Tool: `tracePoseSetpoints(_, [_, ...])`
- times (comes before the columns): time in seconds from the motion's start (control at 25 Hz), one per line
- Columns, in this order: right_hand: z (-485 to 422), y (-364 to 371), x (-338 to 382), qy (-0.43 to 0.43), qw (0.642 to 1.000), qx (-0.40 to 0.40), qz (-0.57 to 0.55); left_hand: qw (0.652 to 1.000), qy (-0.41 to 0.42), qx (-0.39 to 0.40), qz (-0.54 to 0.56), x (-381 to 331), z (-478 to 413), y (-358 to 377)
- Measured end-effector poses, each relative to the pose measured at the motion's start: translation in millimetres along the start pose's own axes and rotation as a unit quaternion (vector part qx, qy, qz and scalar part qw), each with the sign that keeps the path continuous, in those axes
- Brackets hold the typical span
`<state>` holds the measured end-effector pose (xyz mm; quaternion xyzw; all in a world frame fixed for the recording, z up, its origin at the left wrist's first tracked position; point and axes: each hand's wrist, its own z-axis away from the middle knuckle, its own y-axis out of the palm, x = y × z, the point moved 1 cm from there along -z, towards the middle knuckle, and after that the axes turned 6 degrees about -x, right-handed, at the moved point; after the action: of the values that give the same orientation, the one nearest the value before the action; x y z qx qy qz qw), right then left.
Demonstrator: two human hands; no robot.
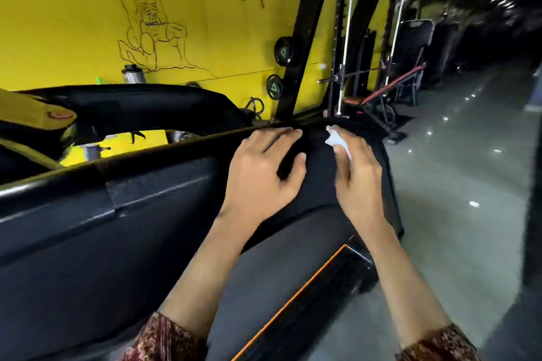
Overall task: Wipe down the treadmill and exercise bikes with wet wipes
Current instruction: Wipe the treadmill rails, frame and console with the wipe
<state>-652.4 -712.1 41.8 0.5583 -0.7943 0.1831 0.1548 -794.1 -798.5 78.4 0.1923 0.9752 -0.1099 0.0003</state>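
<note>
A black treadmill (123, 237) fills the lower left, with its side rail (146, 152) running up to a rounded black end (319, 193). My left hand (261, 173) rests on that rounded end, fingers spread and slightly bent over the edge. My right hand (356, 176) presses a crumpled white wet wipe (337, 141) against the same black surface; only the wipe's top shows beyond the fingers. An orange-edged base strip (296, 302) lies below my arms.
A yellow wall (205, 23) with a drawn figure stands behind. A black rack (308, 47) with weight plates, cable columns and a red bench (393, 88) stand at the back right. Shiny grey floor (454, 184) stretches to the right. A metal bottle (133, 75) sits at the left.
</note>
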Motion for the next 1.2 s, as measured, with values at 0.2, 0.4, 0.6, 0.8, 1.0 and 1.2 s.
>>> tracePoseSetpoints(0.2, [-31, -61, -115, 0.152, 0.986, 0.007, 0.071, 0.928, -0.224, 0.153, 0.257, -25, -5, 169])
tracePoseSetpoints(0.4, [-73, -120, -229, 0.287, 0.956, -0.009, 0.064, 0.847, -0.309, 0.278, 0.331, -47, -10, 329])
tracePoseSetpoints(0.6, [-128, -165, -340, 0.343, 0.936, 0.031, 0.073, 0.775, -0.394, 0.324, 0.374, -66, -22, 481])
tracePoseSetpoints(0.8, [-162, -181, -447, 0.369, 0.926, 0.04, 0.07, 0.746, -0.417, 0.335, 0.396, -70, -37, 589])
tracePoseSetpoints(1.0, [-181, -168, -542, 0.413, 0.904, 0.085, 0.067, 0.733, -0.457, 0.324, 0.386, -58, -38, 696])
tracePoseSetpoints(1.2, [-232, -160, -662, 0.422, 0.9, 0.08, 0.077, 0.729, -0.457, 0.323, 0.395, -47, -49, 829])
